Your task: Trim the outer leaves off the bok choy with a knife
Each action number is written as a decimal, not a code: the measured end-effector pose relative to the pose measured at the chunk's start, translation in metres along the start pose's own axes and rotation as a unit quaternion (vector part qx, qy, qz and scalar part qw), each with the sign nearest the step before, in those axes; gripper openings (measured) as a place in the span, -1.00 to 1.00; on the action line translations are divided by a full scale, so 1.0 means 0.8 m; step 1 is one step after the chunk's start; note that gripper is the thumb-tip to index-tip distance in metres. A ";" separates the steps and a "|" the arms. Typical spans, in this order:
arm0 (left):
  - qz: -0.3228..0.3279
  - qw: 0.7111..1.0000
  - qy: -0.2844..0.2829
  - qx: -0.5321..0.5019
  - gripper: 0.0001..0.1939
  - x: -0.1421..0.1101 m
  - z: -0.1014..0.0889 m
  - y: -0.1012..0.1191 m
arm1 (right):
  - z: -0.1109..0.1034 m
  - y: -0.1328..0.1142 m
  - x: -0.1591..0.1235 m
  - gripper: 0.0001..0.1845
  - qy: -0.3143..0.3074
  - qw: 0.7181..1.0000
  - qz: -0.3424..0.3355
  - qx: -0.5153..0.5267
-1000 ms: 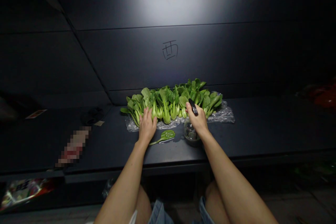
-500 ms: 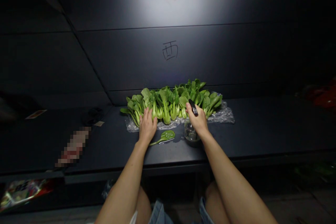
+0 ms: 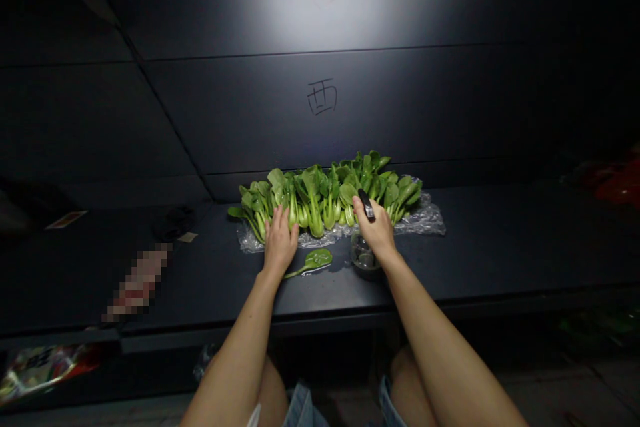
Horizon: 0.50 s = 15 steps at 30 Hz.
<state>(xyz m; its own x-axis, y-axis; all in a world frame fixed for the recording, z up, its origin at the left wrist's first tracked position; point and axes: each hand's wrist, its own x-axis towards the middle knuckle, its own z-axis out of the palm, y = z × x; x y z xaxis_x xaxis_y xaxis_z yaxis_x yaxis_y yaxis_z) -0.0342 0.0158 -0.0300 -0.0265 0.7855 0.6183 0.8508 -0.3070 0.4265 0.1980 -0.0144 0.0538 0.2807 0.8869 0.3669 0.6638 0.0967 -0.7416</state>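
Note:
A row of green bok choy (image 3: 314,203) lies on a sheet of clear plastic wrap (image 3: 431,219), leaves toward the back panel. My left hand (image 3: 281,240) rests with outstretched fingers against the stems at the left part of the row; it grips nothing that I can see. My right hand (image 3: 379,230) is closed around the neck of a spray bottle (image 3: 364,260), whose black spray head points toward the leaves. The bottle's clear body shows below the hand, near the dark shelf surface. Between my hands lies a single loose leaf (image 3: 319,258) with water around it.
The dark shelf (image 3: 480,260) ends at a front edge close to my knees. A dark upright panel (image 3: 250,113) with a drawn character stands behind the greens. At the left are a small card (image 3: 67,219) and a blurred-out item (image 3: 137,283); a shiny package (image 3: 43,367) sits lower.
The view has shifted very slightly. Both hands keep their places, the left at the stems and the right on the spray bottle.

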 end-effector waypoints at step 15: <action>0.003 1.000 0.001 0.005 -0.50 -0.001 0.002 -0.002 | -0.004 0.004 0.003 -0.47 0.035 0.999 0.000 0.010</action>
<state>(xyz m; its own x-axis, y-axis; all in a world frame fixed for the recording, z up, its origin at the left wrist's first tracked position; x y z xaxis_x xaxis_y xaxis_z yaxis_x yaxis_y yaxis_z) -0.0344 0.0168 -0.0322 -0.0224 0.7821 0.6228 0.8565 -0.3063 0.4155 0.2032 -0.0133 0.0540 0.3287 0.8531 0.4052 0.6497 0.1071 -0.7526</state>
